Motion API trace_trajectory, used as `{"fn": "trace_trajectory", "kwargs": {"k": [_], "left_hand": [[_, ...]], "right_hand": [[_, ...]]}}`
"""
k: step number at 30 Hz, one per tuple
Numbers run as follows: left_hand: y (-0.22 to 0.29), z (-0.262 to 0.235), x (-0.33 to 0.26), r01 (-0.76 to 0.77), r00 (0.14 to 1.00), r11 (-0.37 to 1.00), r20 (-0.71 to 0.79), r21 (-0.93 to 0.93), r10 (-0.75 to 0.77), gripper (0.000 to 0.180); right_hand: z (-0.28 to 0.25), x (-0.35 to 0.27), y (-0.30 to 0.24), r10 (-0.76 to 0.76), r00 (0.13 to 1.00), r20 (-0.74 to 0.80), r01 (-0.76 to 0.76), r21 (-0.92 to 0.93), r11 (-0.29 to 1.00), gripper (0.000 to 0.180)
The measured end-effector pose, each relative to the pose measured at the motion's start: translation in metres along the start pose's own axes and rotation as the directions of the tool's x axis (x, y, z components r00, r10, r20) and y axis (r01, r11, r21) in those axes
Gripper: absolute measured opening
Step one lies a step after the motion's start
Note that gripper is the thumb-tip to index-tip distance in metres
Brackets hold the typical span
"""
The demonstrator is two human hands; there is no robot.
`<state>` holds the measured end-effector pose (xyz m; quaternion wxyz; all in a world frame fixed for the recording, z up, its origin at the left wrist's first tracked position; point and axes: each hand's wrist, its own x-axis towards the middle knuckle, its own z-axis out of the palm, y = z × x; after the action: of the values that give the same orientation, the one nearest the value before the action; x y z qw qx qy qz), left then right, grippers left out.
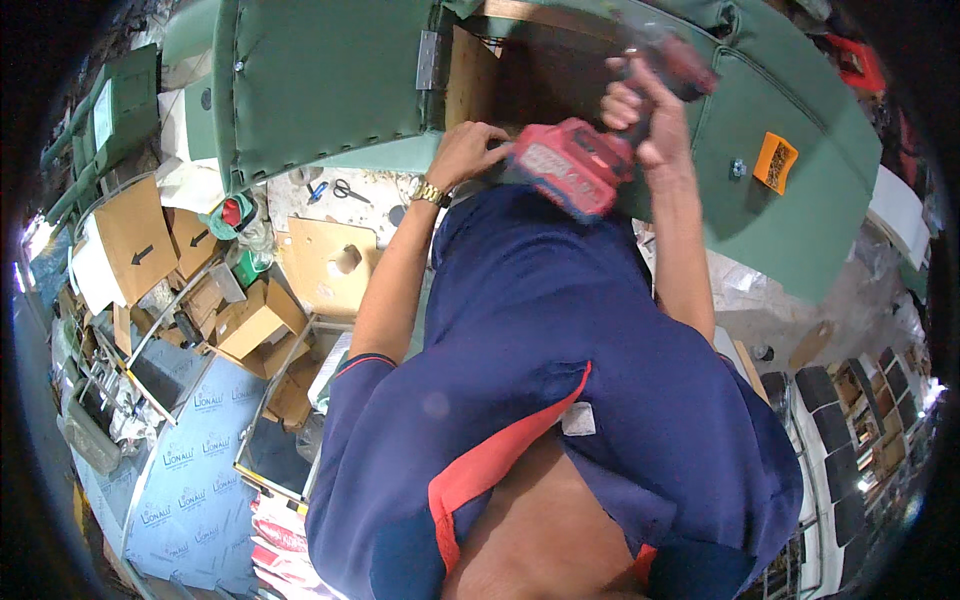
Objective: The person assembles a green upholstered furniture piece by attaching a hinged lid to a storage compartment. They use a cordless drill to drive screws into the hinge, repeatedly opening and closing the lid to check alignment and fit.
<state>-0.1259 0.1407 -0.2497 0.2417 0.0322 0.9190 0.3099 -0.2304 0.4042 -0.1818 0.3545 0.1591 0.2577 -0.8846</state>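
My right hand [650, 115] is closed round the grip of a red and black cordless drill [685, 65]. Its big red battery [570, 165] hangs toward me, and the front end of the drill is blurred. Beside the battery, my left hand [468, 152] has its fingers bent and pressed together at the edge of an open recess [545, 75]. What those fingertips hold, if anything, cannot be made out. The recess lies between green padded panels. A metal hinge [428, 60] joins the left panel [325, 85] to the recess's wooden side.
On the right green panel [800, 215] sit an orange tray [775, 163] of small screws and a metal fitting [738, 169]. Black scissors [350, 191] lie on the floor at left, near cardboard boxes [262, 325] and a blue printed sheet [195, 475]. Dark padded pieces [825, 425] line the lower right.
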Motion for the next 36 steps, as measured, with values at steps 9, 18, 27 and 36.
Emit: {"fn": "trace_trajectory", "kwargs": {"k": [9, 18, 27, 36], "left_hand": [[0.004, 0.0, 0.002, 0.093, 0.994, 0.996, 0.057, 0.002, -0.093, 0.051], [0.008, 0.03, 0.002, -0.307, 0.94, 0.948, -0.18, -0.081, 0.289, 0.025], [0.009, 0.028, 0.007, -0.179, 0.976, 0.981, -0.143, -0.08, 0.166, 0.037], [0.031, 0.047, 0.016, -0.442, 0.87, 0.887, -0.176, 0.132, 0.46, 0.04]], "right_hand": [[-0.004, -0.114, -0.077, -0.47, 0.836, -0.282, 0.306, -0.473, 0.827, 0.029], [-0.007, -0.175, -0.061, -0.655, 0.627, -0.422, 0.396, -0.552, 0.734, 0.025], [-0.049, -0.234, -0.088, -0.843, 0.341, -0.415, 0.189, -0.849, 0.494, 0.021], [-0.219, -0.238, -0.162, -0.972, 0.214, -0.102, -0.737, -0.67, -0.092, 0.048]]}}
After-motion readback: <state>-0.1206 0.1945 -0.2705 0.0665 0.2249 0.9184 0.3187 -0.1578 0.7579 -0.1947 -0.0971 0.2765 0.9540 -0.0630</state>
